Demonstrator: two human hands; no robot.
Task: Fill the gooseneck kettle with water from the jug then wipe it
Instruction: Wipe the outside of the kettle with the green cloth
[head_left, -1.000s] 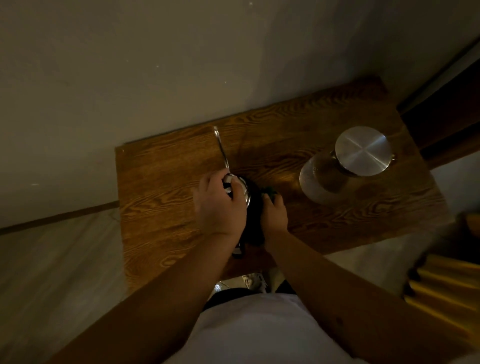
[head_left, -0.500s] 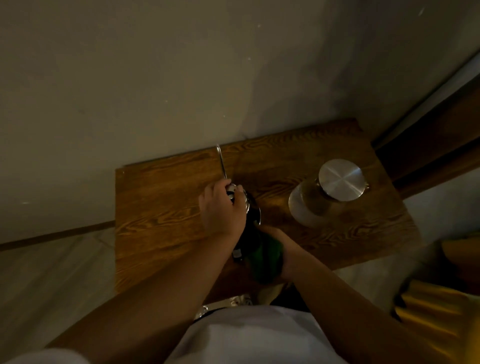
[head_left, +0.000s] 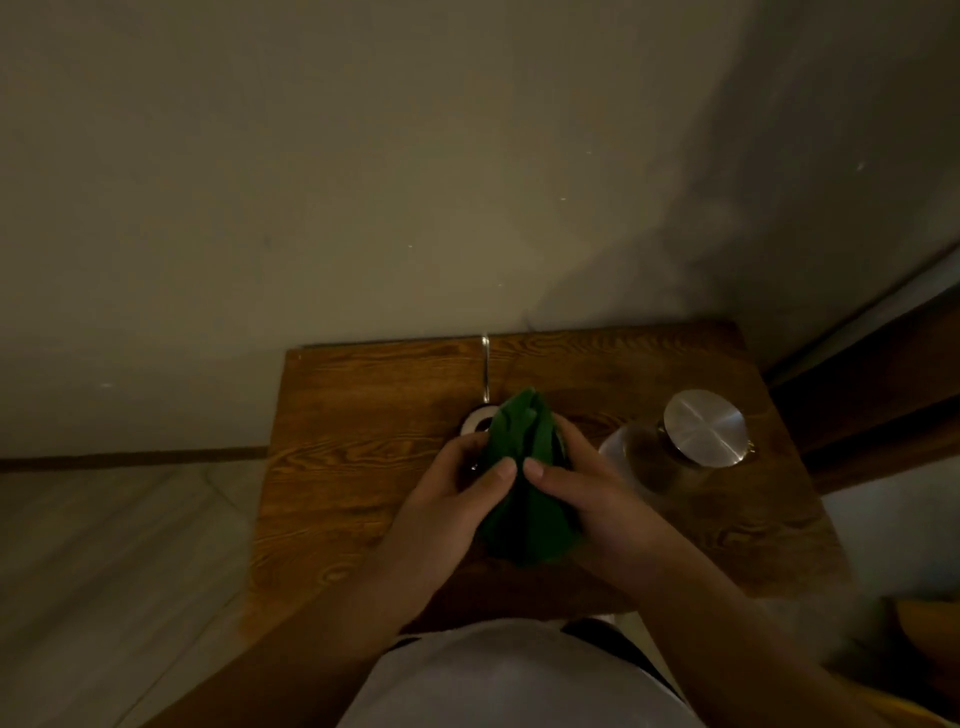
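The scene is dim and warm-toned, with a brownish cast over everything; the brightest spot is a soft glare on the jug's metal lid, and a thin glint runs along the kettle's spout; the wall fades into a darker shadow toward the upper right; the wide lens bends straight lines near the edges; the lower right corner is smeared and out of focus; fine detail is grainy throughout.
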